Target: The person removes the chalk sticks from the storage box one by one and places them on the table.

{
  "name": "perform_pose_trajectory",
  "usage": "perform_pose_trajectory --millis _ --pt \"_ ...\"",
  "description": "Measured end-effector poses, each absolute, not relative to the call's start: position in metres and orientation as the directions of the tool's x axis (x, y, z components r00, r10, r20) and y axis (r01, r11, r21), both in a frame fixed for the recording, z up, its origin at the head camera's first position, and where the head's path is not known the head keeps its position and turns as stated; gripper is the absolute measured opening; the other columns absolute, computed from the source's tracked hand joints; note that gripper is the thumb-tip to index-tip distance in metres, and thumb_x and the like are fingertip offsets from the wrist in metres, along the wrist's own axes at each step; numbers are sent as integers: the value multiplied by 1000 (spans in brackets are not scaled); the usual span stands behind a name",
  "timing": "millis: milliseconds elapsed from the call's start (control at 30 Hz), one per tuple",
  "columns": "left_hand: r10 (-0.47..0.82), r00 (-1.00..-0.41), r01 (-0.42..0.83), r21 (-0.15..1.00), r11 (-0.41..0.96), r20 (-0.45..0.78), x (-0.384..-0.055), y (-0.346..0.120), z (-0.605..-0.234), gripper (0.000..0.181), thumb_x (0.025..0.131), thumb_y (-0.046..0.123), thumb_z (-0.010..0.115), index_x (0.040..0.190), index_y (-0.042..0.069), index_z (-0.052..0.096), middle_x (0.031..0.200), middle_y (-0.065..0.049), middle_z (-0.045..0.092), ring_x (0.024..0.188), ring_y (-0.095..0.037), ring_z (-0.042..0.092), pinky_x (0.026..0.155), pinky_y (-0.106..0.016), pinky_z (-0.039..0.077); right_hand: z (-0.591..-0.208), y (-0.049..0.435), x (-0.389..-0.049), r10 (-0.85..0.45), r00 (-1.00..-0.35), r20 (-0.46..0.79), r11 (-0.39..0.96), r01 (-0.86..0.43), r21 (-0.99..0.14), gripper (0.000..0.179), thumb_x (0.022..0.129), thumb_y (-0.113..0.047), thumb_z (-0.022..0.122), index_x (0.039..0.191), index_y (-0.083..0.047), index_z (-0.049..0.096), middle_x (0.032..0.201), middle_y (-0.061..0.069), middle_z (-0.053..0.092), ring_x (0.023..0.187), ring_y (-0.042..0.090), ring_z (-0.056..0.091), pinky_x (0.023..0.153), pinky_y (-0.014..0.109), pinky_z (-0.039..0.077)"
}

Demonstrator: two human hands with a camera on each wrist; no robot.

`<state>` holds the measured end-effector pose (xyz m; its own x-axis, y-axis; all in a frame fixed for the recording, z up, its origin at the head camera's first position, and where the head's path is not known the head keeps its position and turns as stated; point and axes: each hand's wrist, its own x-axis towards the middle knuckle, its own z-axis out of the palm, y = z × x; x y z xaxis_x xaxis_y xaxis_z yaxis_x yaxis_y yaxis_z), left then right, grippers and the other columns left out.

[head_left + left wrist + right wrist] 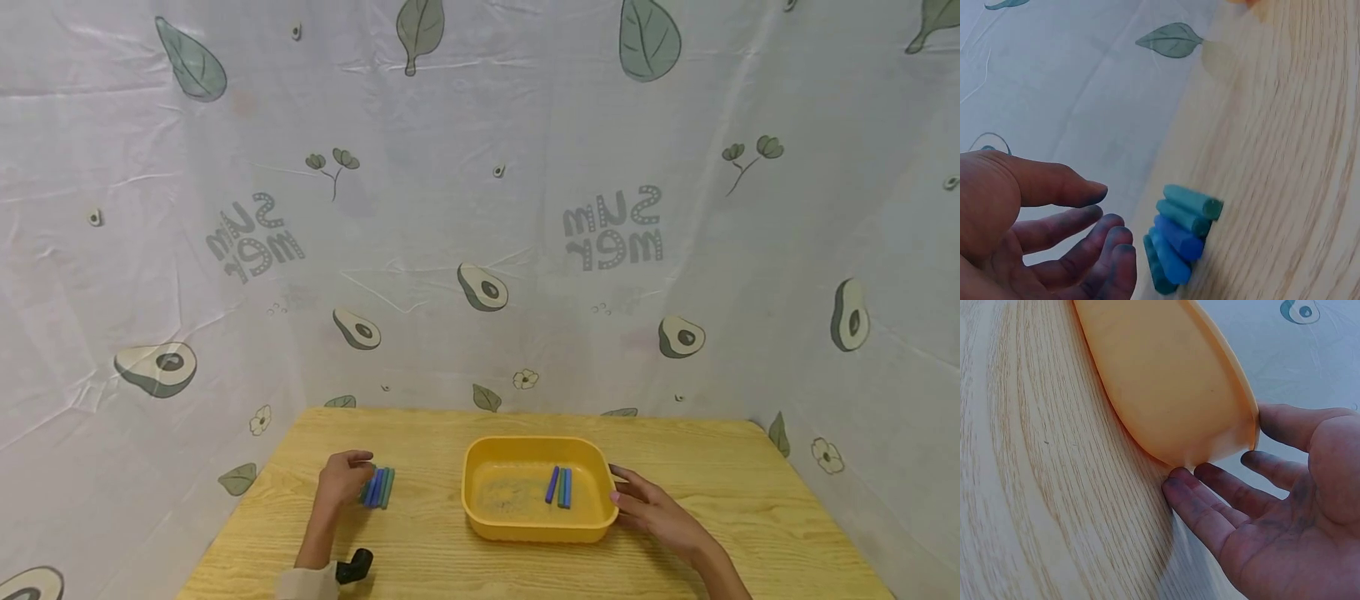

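Observation:
On the left of the table lies a row of several green and blue chalk sticks (382, 487), side by side. My left hand (345, 479) hovers over the row's left end in the head view. In the left wrist view its stained fingers (1088, 250) bend loosely, apart from the thumb and the chalk sticks, with nothing between them. A yellow plastic tray (536, 533) holds three chalk sticks (560, 487), purple, green and blue, towards its right side. At the tray's right end, my right hand (660, 517) touches the outer wall and rim with fairly straight fingertips.
Blue-green dust marks the tray's floor. The wooden table (427, 500) meets a pale printed curtain (420, 358) at the back and sides. By the left sleeve a black object (355, 566) juts out; its kind is unclear.

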<state>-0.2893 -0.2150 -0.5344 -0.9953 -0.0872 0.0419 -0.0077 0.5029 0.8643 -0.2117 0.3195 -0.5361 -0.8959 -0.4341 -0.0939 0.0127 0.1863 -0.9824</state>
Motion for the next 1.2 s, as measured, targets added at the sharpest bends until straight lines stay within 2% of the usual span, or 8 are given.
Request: perform_pose_trajectory --millis 100,267,400,700,867,1033,1200 --pt "-73 -996 1 865 502 44 -288 -207 -533 41 98 7 66 135 -11 68 122 -29 73 104 -40 73 79 -41 61 -538 320 -212 -429 -898 -101 189 20 -982 74 118 -27 42 169 9 0 165 47 23 145 46 54 111 44 57" --pt "-66 -997 8 877 480 45 -284 -191 -530 41 98 6 68 135 -10 68 121 -28 74 100 -36 74 78 -41 63 -540 320 -211 -439 -893 -100 186 18 -982 74 118 -28 41 169 8 0 165 47 23 144 44 56 110 43 57" --pt "-53 -998 19 900 436 47 -282 -178 -528 41 98 5 68 136 -12 66 122 -29 73 102 -37 75 77 -41 64 -541 319 -211 -439 -892 -105 186 24 -982 74 118 -28 41 169 9 0 165 47 22 144 44 55 111 43 57" --pt "-13 -999 31 952 304 37 -280 -147 -519 45 98 2 69 139 -14 62 124 -31 70 109 -45 72 86 -49 65 -539 316 -213 -441 -892 -101 184 20 -983 74 118 -28 42 168 9 1 165 47 23 145 47 54 111 44 57" --pt "22 -999 51 964 259 47 -281 -123 -511 45 98 4 69 140 -11 63 123 -28 71 111 -46 71 86 -47 66 -536 318 -214 -441 -892 -100 182 20 -983 73 119 -27 40 169 8 0 166 46 21 146 46 53 111 42 57" --pt "48 -997 73 967 243 63 -283 -99 -505 43 97 5 72 137 -9 67 118 -26 72 107 -43 72 83 -44 66 -536 319 -214 -444 -891 -91 182 9 -983 73 119 -26 40 169 9 0 165 47 21 146 49 52 111 44 57" --pt "67 -995 86 965 250 71 -282 -79 -500 42 96 6 74 135 -9 68 116 -25 73 99 -34 75 82 -43 67 -538 319 -215 -434 -896 -95 188 13 -982 73 118 -26 41 168 9 0 165 47 23 146 49 53 111 46 56"
